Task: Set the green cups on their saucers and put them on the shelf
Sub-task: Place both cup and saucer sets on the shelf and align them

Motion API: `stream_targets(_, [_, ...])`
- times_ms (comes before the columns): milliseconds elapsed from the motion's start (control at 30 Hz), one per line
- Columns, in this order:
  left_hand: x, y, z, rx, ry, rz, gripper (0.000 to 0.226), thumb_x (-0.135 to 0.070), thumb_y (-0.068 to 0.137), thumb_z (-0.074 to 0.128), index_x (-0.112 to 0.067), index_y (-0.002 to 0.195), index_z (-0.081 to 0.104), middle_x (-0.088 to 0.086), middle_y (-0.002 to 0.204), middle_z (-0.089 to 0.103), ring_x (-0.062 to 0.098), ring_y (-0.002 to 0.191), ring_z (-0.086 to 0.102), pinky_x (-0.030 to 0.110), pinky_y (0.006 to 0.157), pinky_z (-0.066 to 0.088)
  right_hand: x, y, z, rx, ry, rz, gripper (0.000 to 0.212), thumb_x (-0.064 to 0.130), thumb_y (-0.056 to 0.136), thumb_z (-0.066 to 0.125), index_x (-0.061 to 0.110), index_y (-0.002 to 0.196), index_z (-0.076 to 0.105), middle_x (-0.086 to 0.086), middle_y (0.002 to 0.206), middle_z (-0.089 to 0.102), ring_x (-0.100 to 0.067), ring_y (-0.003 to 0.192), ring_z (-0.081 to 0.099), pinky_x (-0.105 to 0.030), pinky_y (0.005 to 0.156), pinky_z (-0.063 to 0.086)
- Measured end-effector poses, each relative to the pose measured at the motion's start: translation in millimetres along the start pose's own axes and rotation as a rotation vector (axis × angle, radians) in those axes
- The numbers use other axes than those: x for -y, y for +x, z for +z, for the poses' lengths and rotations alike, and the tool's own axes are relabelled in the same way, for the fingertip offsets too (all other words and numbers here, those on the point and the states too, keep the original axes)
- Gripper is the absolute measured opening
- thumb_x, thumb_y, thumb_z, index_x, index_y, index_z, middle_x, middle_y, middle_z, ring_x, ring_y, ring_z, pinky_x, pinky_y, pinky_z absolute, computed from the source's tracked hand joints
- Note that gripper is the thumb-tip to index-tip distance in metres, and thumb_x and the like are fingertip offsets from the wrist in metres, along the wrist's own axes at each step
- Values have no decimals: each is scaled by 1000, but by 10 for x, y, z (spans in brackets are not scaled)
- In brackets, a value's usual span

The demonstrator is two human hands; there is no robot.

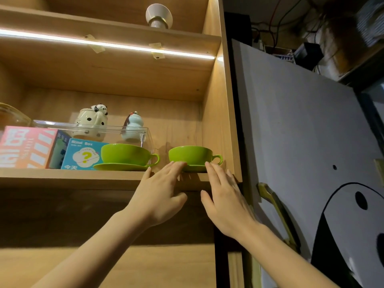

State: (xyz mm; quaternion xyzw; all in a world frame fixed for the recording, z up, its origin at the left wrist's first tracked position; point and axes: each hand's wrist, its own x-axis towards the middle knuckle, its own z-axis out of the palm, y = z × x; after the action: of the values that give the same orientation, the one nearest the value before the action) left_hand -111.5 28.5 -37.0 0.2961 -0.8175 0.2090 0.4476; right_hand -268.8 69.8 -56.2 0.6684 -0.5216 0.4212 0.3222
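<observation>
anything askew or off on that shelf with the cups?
Mostly tidy. Both green cups sit upright on saucers, handles to the right. The right cup and its saucer sit at the shelf's front edge, the saucer's rim about flush with it, nearer than the left cup. Both hands' fingers touch that saucer. No spills or damage visible.

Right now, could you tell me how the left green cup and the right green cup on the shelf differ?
The left green cup stands untouched in front of the blue box, while the right green cup is near the cabinet's side wall, with the left hand and right hand reaching its saucer. The left cup's saucer shows in full; the right cup's saucer is partly hidden by fingers. Both cups are upright, handles pointing right.
</observation>
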Motion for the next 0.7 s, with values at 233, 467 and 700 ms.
stream_targets(233, [84,-40,142,15,139,17,87,-42,75,38,-31,142,-16,-5,156,-14,1,132,-21,39,117,-11,-67,4,2,10,-29,-2,62,32,95,34,28,147,0,10,158,4,6,119,-8,-19,105,-7])
stream_targets(467, [129,-62,224,-16,187,37,92,-45,70,37,-33,127,-34,-10,141,-32,8,133,-30,39,114,-17,-90,-4,15,25,-9,3,63,31,95,35,29,147,-1,10,158,3,7,119,-11,-18,104,-10])
stream_targets(700, [144,-65,223,-7,219,42,97,-43,76,45,-30,128,-36,-9,140,-36,9,134,-32,39,114,-18,-111,12,73,-31,-9,-26,59,23,97,32,26,147,2,9,158,7,8,120,-10,-17,106,-10])
